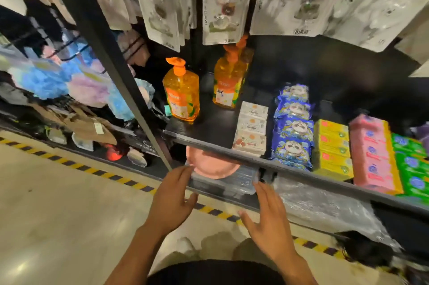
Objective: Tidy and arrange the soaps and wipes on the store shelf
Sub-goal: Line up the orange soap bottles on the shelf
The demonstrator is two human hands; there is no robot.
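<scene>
Head view, store shelf. I see both hands held flat with straight fingers, gripping nothing. The left hand [171, 194] and right hand [267, 212] flank a clear plastic box with a round pink disc on top [222, 178] on the lower level, fingertips at its ends; I cannot tell whether they touch it.

On the black shelf board [209, 122] above:
- two orange pump soap bottles [182, 97] upright at the left, apart from each other
- a row of white wipe packs [251, 127]
- blue panda-print packs [292, 127] just beside them
- yellow boxes [333, 145], pink packs [371, 152] and green packs [411, 168] further right
</scene>
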